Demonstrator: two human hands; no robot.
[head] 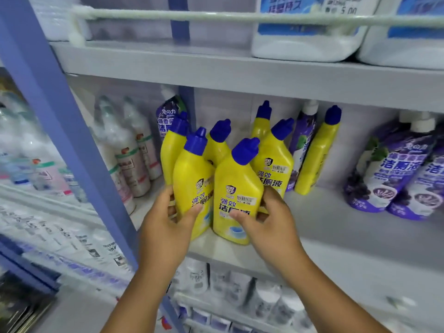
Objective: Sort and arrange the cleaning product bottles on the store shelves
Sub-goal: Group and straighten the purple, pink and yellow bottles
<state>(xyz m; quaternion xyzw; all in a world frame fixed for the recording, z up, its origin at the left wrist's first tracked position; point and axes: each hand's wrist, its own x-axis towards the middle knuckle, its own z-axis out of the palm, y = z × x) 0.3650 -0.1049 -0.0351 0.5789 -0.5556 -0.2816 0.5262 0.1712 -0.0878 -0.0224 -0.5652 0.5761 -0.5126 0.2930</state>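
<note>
Two front yellow toilet-cleaner bottles, one per hand, at the middle shelf [336,227] front edge: left hand [165,219] wraps left bottle [192,186], right hand [269,217] clamps right bottle [236,188], prob. to square labels fwd w/ the yellow group; purple bottles [396,174] sit farther right.

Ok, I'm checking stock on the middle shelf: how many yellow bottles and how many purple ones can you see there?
Yellow bottles with blue caps: 7, counting the front-left yellow bottle gripped by the left hand and the front-right yellow bottle gripped by the right hand
Purple bottles: 4
Total: 11
</note>
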